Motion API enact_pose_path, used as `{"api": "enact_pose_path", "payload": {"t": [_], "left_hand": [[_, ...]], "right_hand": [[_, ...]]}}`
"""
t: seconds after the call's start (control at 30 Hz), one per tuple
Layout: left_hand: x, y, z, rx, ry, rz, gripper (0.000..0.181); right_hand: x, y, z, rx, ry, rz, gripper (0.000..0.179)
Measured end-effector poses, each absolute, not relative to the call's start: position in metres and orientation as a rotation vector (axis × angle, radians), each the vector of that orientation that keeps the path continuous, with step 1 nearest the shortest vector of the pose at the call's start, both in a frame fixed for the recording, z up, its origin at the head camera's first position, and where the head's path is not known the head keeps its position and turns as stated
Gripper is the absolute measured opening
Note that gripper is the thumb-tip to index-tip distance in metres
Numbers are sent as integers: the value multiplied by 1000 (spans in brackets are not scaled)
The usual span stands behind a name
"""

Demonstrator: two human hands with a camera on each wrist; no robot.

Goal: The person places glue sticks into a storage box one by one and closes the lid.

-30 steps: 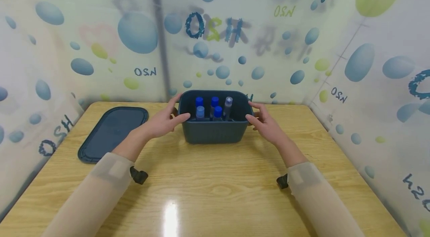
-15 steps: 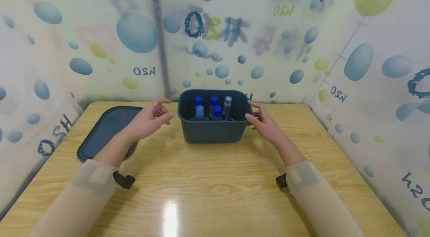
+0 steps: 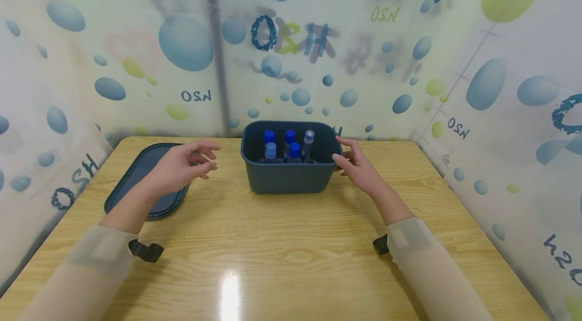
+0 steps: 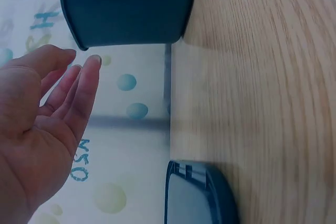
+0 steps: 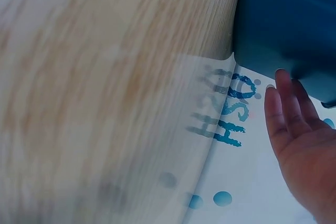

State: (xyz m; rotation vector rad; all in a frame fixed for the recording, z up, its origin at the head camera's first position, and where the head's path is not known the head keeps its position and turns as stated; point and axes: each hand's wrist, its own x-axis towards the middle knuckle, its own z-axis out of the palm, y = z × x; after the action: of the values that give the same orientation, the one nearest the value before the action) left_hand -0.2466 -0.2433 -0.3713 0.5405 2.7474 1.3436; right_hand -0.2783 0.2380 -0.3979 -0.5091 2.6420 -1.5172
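Note:
A dark blue plastic bin (image 3: 291, 179) stands on the table near the back wall. Inside it are several clear bottles with blue caps (image 3: 294, 150) and one paler, clear-capped bottle (image 3: 308, 139). My right hand (image 3: 359, 167) touches the bin's right end, thumb at the front rim and fingers extended along the side, as the right wrist view also shows. My left hand (image 3: 179, 167) hangs in the air left of the bin with loosely bent fingers, nothing in them. From the head it overlaps a dark blue lid (image 3: 145, 174), whose grooved edge (image 4: 199, 177) appears in the left wrist view.
The wooden table (image 3: 291, 250) spreads out in front of the bin. A patterned curtain-like wall (image 3: 364, 58) closes off the back and both sides, close behind the bin and lid.
My left hand has let go of the bin's left end and moved left and slightly toward me, over the lid. The right hand and the bin have stayed put.

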Motion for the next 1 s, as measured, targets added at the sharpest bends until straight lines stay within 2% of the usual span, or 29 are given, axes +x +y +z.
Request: {"api": "enact_pose_path", "payload": {"t": [0.47, 0.77, 1.0], "left_hand": [[-223, -313, -376, 406, 2942, 1183, 39], [-204, -372, -389, 228, 2958, 1048, 49], [-198, -412, -403, 197, 3063, 859, 48]], "right_hand": [[-279, 236, -395, -508, 2645, -1514, 61], [-278, 237, -395, -496, 2651, -1499, 60], [-279, 237, -398, -506, 2652, -1505, 60]]}}
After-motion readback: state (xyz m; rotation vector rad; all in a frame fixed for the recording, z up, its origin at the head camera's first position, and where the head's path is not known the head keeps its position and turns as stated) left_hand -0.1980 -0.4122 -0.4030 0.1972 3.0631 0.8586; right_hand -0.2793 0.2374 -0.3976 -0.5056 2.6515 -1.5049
